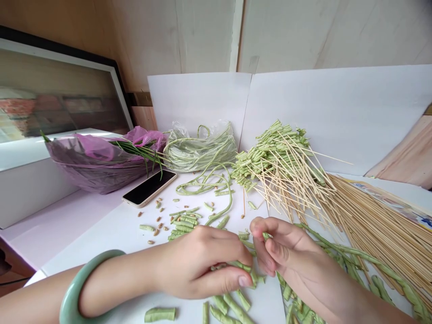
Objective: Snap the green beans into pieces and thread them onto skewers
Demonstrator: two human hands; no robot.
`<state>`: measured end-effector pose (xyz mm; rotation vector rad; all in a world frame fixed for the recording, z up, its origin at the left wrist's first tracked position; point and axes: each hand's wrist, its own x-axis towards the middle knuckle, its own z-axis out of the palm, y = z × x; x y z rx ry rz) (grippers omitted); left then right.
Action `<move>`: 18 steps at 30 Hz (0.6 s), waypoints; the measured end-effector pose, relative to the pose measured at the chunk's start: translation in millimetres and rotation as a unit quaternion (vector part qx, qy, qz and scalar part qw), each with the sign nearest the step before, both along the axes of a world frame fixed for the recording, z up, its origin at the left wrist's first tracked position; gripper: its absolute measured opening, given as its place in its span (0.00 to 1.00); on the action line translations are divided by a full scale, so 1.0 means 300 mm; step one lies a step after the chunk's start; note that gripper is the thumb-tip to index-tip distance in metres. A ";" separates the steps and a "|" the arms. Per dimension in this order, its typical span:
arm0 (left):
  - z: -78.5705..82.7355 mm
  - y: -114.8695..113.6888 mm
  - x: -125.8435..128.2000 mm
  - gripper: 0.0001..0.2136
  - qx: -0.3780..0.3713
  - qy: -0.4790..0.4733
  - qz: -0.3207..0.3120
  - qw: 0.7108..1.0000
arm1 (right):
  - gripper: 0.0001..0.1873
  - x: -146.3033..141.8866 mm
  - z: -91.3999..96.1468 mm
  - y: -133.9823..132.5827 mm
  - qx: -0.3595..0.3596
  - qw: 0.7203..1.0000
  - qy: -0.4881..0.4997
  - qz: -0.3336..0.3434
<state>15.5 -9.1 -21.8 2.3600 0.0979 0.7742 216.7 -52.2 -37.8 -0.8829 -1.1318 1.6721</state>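
The bean pieces (160, 314) look matt, the bangle (70, 288) glossy and smooth, the skewers (378, 229) wooden.

Bag of stems (91, 168): rear left of the tabletop (101, 234), left of the bag of long beans (199, 155).
Bag of long beans: rear middle, before the upright boards (202, 99).
Phone (150, 188): on the tabletop, just before the bag of stems.
Seeds (158, 219): scattered in front of the phone.
Skewered beans (273, 150): piled right of the bag of long beans, before the boards.
Bare skewers (381, 225): far right, running forward from that pile.
Cut pieces (184, 221): behind, under and in front of the left hand (205, 261).
Right hand (286, 252): between the left hand and the bare skewers, a bean piece (266, 236) at its fingertips.
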 end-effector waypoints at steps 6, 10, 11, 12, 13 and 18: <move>0.002 0.004 -0.001 0.11 0.014 0.021 0.019 1.000 | 0.03 -0.003 -0.010 0.008 0.083 0.987 -0.137 -0.005; 0.008 0.003 -0.004 0.11 0.002 0.037 0.045 0.998 | 0.06 -0.011 -0.013 0.010 0.136 0.951 -0.276 -0.022; 0.009 0.003 -0.005 0.10 -0.004 0.043 0.050 0.998 | 0.06 -0.012 -0.012 0.010 0.152 0.935 -0.317 -0.032; 0.010 0.003 -0.005 0.10 -0.011 0.048 0.053 0.997 | 0.07 -0.013 -0.011 0.010 0.169 0.919 -0.353 -0.041; 0.010 0.003 -0.005 0.10 -0.021 0.054 0.053 0.997 | 0.08 -0.013 -0.010 0.011 0.185 0.906 -0.378 -0.048; -0.008 -0.002 0.002 0.09 -0.111 0.092 0.049 0.988 | 0.12 -0.016 -0.011 0.006 0.269 0.879 -0.387 -0.070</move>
